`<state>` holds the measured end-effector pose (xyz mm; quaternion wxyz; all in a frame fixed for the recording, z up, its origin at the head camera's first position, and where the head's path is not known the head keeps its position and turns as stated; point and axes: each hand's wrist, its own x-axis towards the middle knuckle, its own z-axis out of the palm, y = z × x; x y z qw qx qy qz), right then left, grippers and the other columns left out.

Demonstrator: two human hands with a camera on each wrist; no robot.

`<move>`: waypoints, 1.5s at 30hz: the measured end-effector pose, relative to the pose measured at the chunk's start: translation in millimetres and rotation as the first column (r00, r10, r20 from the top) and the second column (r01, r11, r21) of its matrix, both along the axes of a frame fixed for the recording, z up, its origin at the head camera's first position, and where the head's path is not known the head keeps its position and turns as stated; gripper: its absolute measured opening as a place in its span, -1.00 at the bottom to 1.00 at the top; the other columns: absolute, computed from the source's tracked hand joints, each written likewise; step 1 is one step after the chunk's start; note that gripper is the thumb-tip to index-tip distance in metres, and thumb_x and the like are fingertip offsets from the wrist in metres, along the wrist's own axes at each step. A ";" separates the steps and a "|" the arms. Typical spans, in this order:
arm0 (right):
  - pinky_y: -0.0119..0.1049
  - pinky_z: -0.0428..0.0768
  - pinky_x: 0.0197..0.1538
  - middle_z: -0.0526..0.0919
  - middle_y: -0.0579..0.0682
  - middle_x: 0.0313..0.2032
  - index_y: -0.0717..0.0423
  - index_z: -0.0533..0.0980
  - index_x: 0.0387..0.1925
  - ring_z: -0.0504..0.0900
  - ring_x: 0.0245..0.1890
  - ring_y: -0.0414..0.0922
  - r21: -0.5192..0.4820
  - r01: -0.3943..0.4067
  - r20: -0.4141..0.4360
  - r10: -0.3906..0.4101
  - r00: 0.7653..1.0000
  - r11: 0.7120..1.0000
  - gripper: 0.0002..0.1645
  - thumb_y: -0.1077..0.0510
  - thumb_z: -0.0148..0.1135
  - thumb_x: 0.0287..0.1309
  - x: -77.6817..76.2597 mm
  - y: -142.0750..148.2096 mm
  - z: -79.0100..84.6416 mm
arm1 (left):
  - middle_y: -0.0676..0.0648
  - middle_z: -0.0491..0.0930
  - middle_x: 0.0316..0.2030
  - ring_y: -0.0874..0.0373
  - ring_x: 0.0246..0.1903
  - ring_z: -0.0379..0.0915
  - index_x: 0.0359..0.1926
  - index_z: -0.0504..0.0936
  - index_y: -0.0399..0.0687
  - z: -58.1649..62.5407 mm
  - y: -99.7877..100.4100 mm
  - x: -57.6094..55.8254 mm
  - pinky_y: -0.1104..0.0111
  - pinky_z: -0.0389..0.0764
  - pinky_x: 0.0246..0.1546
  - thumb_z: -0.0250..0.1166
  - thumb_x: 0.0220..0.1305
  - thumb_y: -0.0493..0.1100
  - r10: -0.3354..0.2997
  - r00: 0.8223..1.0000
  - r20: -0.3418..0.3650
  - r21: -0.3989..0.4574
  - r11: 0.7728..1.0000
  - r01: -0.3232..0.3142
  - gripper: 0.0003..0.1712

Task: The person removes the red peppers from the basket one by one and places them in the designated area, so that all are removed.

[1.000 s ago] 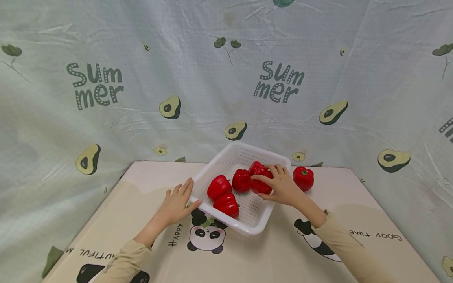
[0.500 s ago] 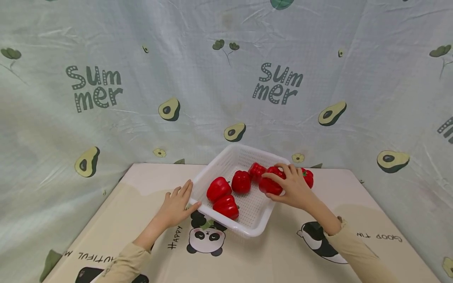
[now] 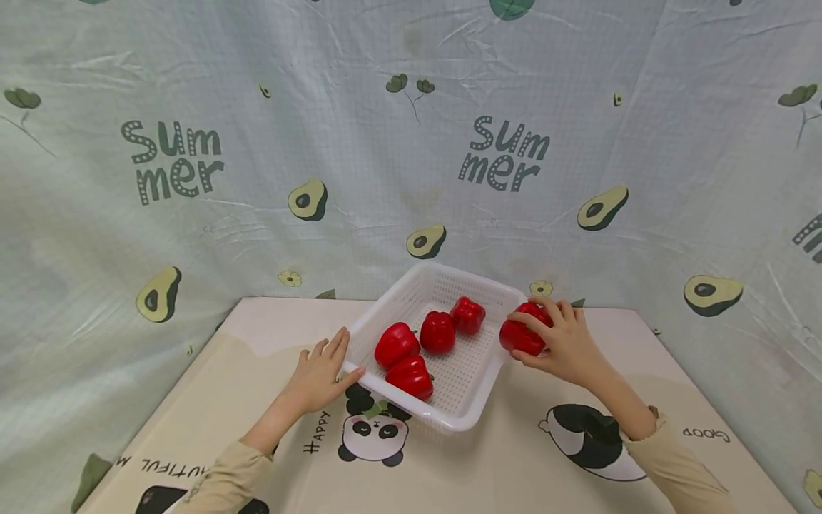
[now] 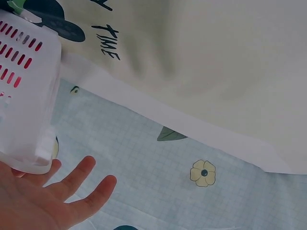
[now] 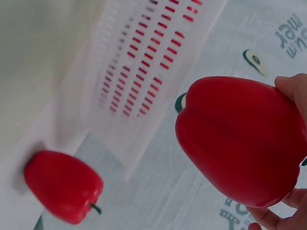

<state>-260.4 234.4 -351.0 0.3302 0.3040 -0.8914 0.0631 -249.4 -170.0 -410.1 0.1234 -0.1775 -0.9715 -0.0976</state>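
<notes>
My right hand (image 3: 570, 344) grips a red bell pepper (image 3: 521, 330) between thumb and fingers, at the right rim of the white slotted basket (image 3: 472, 422). In the right wrist view this bell pepper (image 5: 240, 139) is raised beside the basket wall (image 5: 139, 72). My left hand (image 3: 320, 371) rests at the basket's left corner, fingers straight and spread; the left wrist view shows the hand (image 4: 57, 196) against the basket's end. Several red bell peppers (image 3: 397, 344) lie in the basket. Another bell pepper (image 5: 62, 187) is on the table, hidden behind my right hand in the head view.
The basket stands towards the back of a light table (image 3: 488, 471) printed with pandas and lettering. Behind and around the table hangs a pale cloth (image 3: 359, 143) with avocado prints. A dark printed shape (image 3: 160, 498) lies near my left sleeve (image 3: 225, 477).
My right hand has lifted the bell pepper from among the others in the basket and carried it right, to the rim. The left hand has stayed at the basket's corner.
</notes>
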 end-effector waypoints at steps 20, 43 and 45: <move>0.14 0.25 -0.20 0.35 0.27 -0.07 -0.05 0.41 -0.06 0.28 -0.13 0.24 -0.022 0.221 0.015 -0.221 0.975 0.975 -0.24 -0.04 0.48 -0.46 -7.3 76.4 -23.2 | -0.22 0.13 0.30 -0.25 0.17 0.17 0.29 0.12 -0.29 1.2 0.3 0.0 -0.16 0.21 -0.02 0.01 0.17 0.23 0.003 1.000 0.015 -0.004 1.000 -0.003 -0.14; 0.19 0.22 -0.21 0.27 0.39 -0.09 0.08 0.26 0.06 0.21 -0.11 0.34 0.007 0.421 0.213 -0.413 0.886 0.907 -0.28 -0.06 0.31 -0.14 -45.9 116.8 -39.9 | -0.22 0.13 0.31 -0.25 0.17 0.17 0.29 0.11 -0.29 1.6 -1.4 2.2 -0.17 0.21 -0.02 0.02 0.17 0.23 0.005 1.000 0.011 0.001 1.000 -0.005 -0.13; 0.18 0.22 -0.22 0.27 0.40 -0.10 0.07 0.25 0.07 0.20 -0.12 0.34 0.014 0.431 0.221 -0.424 0.879 0.902 -0.30 -0.08 0.28 -0.09 -49.7 119.4 -42.4 | -0.21 0.12 0.31 -0.25 0.17 0.17 0.30 0.11 -0.28 1.6 -1.4 1.9 -0.18 0.21 -0.01 0.02 0.17 0.23 0.002 1.000 0.012 0.003 1.000 -0.002 -0.13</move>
